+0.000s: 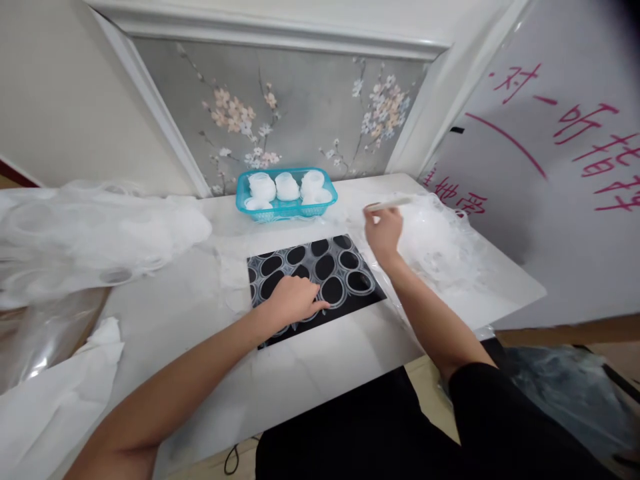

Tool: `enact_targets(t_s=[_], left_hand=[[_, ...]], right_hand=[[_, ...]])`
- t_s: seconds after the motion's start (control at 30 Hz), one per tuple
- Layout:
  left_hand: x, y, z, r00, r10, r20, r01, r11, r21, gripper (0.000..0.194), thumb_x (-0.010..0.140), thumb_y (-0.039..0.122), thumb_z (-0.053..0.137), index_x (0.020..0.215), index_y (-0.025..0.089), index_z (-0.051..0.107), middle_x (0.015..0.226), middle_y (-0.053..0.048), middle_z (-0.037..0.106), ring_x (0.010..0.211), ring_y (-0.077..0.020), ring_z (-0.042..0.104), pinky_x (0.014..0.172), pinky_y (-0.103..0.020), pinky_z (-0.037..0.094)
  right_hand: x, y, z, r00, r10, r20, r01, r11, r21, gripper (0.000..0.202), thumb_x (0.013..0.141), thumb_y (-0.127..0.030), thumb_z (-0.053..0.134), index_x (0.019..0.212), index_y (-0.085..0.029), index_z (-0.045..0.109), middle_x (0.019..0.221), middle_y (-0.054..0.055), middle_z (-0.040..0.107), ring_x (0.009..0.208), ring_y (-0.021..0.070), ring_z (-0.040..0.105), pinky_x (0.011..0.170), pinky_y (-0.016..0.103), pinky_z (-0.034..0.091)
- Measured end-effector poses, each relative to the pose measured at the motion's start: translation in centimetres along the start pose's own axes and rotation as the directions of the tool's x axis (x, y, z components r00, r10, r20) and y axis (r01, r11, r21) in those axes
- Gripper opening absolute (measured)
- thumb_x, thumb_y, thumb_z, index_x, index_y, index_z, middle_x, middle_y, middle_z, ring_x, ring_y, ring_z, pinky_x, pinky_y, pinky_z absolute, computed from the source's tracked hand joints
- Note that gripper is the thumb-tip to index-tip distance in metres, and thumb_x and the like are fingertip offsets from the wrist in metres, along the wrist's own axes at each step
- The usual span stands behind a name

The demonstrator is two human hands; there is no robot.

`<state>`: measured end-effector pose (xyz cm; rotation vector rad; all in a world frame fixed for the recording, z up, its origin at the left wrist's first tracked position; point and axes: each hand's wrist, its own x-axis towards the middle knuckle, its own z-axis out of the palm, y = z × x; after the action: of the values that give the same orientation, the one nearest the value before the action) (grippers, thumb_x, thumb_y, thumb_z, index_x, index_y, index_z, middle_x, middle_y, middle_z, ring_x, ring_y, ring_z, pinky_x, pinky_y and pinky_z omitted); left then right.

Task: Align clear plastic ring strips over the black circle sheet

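Observation:
A black sheet (345,303) lies on the white table, covered by a translucent layer with several oval holes. My left hand (295,300) rests on that sheet, thumb stretched out to the right; whether its curled fingers grip anything is hidden. Beyond the sheet's right corner, my right hand (384,230) is raised with its fingers closed on a thin whitish strip (393,203). Just right of it spreads a pile of clear and white film scraps (440,243). Behind the sheet stands a blue basket (286,213) holding several stacks of white round pieces.
On the left of the table (200,380) lies a large heap of white cut film (100,233). Clear plastic and white sheets (65,400) are at the front left. A panel with flowers stands behind, a whiteboard (550,167) at the right.

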<state>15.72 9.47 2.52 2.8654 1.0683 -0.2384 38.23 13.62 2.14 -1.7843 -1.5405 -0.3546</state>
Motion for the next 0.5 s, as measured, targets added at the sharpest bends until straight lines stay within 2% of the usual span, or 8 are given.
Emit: enact_targets(t_s=[0.03, 0.07, 0.13, 0.2, 0.3, 0.37, 0.5], left_hand=[[0.2, 0.1, -0.3, 1.000, -0.003, 0.003, 0.003, 1.000, -0.008, 0.056, 0.086, 0.062, 0.039, 0.090, 0.016, 0.071, 0.067, -0.011, 0.067, 0.069, -0.0256, 0.066, 0.059, -0.031, 0.043], [0.6, 0.3, -0.5, 1.000, -0.009, -0.005, 0.009, 1.000, -0.015, 0.057, 0.087, 0.062, 0.037, 0.085, 0.016, 0.071, 0.068, -0.012, 0.067, 0.070, -0.0257, 0.065, 0.060, -0.031, 0.044], [1.5, 0.9, -0.8, 0.998, -0.021, -0.053, 0.019, 0.999, -0.031, 0.059, 0.090, 0.059, 0.032, 0.080, 0.015, 0.071, 0.071, -0.013, 0.068, 0.073, -0.0268, 0.066, 0.062, -0.033, 0.044], [2.5, 1.8, -0.6, 0.993, -0.027, -0.114, 0.021, 0.999, -0.048, 0.057, 0.092, 0.056, 0.029, 0.092, 0.017, 0.071, 0.079, -0.013, 0.069, 0.077, -0.0281, 0.066, 0.065, -0.035, 0.045], [3.9, 3.0, 0.3, 0.991, -0.038, -0.126, 0.031, 0.998, -0.055, 0.053, 0.091, 0.057, 0.031, 0.122, 0.023, 0.058, 0.087, -0.012, 0.071, 0.081, -0.0284, 0.067, 0.067, -0.034, 0.044], [4.5, 3.5, 0.9, 0.994, -0.052, -0.097, 0.048, 0.998, -0.050, 0.055, 0.090, 0.059, 0.033, 0.126, 0.023, 0.055, 0.085, -0.012, 0.071, 0.079, -0.0279, 0.067, 0.065, -0.032, 0.044], [5.0, 3.5, 1.5, 0.998, -0.042, -0.056, 0.039, 0.998, -0.044, 0.055, 0.089, 0.059, 0.035, 0.126, 0.023, 0.056, 0.082, -0.013, 0.071, 0.078, -0.0282, 0.067, 0.065, -0.032, 0.043]], right_hand=[[0.3, 0.7, -0.4, 0.997, 0.035, -0.062, -0.030, 0.996, 0.080, 0.026, 0.088, -0.021, 0.045, 0.087, -0.013, 0.069, 0.094, 0.014, 0.070, 0.098, 0.0273, 0.059, 0.086, 0.043, 0.041], [0.0, 1.3, -0.8, 0.999, 0.023, -0.026, -0.018, 0.987, 0.159, 0.025, 0.088, -0.024, 0.047, 0.085, -0.015, 0.070, 0.095, 0.012, 0.071, 0.096, 0.0261, 0.061, 0.087, 0.041, 0.042], [-2.0, 2.0, -1.5, 0.992, -0.002, 0.125, -0.038, 0.949, 0.314, 0.022, 0.086, -0.028, 0.053, 0.080, -0.017, 0.071, 0.092, 0.008, 0.073, 0.090, 0.0236, 0.065, 0.083, 0.036, 0.047], [-4.8, 2.2, -1.8, 0.950, -0.012, 0.312, -0.126, 0.900, 0.418, 0.021, 0.084, -0.030, 0.055, 0.076, -0.018, 0.071, 0.086, 0.005, 0.073, 0.082, 0.0220, 0.067, 0.075, 0.032, 0.050], [-7.6, 2.2, -1.6, 0.889, -0.019, 0.457, -0.236, 0.836, 0.495, 0.020, 0.082, -0.030, 0.057, 0.073, -0.019, 0.070, 0.085, 0.004, 0.073, 0.080, 0.0212, 0.068, 0.072, 0.030, 0.051], [-8.1, 2.1, -1.3, 0.881, -0.020, 0.473, -0.256, 0.820, 0.512, 0.018, 0.082, -0.030, 0.058, 0.075, -0.019, 0.070, 0.086, 0.004, 0.073, 0.082, 0.0213, 0.068, 0.075, 0.030, 0.051], [-8.2, 2.1, -1.1, 0.897, -0.026, 0.441, -0.228, 0.828, 0.512, 0.017, 0.084, -0.028, 0.056, 0.078, -0.020, 0.069, 0.090, 0.005, 0.073, 0.085, 0.0211, 0.067, 0.080, 0.032, 0.050]])
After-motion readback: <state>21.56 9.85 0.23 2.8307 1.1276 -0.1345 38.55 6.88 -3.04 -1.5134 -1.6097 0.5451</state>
